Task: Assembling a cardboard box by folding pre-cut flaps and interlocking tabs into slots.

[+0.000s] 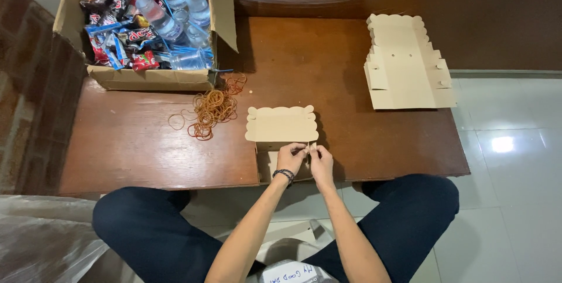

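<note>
Here, tan scalloped-lid box (pixel 281 126), half folded, between both hands.

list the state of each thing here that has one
small cardboard box: partly folded, scalloped lid up
flat box blank: unfolded, lying flat
big carton: open, full of bottles and snacks
rubber bands: loose pile
left hand: pinching a box flap
right hand: pinching the same flap

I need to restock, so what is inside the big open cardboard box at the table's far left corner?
The cardboard box holds clear plastic water bottles on the right and colourful snack packets on the left. Whatever lies beneath them is covered.
</note>
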